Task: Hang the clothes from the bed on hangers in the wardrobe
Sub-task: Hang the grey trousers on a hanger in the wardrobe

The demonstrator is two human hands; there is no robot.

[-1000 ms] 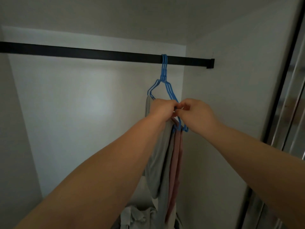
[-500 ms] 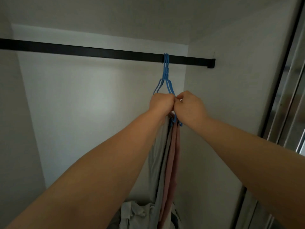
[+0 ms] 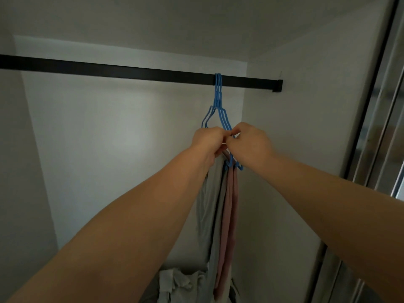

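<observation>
Blue hangers (image 3: 218,106) hook the black rail (image 3: 131,72) straight above both hands; grey garment (image 3: 208,200) and pink garment (image 3: 229,206) hang straight down below. Left hand (image 3: 207,142) and right hand (image 3: 251,143) touching, fingers curled, probably pinching a hanger shoulder, grip hidden

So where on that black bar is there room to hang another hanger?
The black bar is bare from the left edge up to the blue hangers. A shorter bare stretch lies between the hangers and the bar's right end. It is crowded at the hangers, where both hands and the grey and pink clothes bunch together.
</observation>
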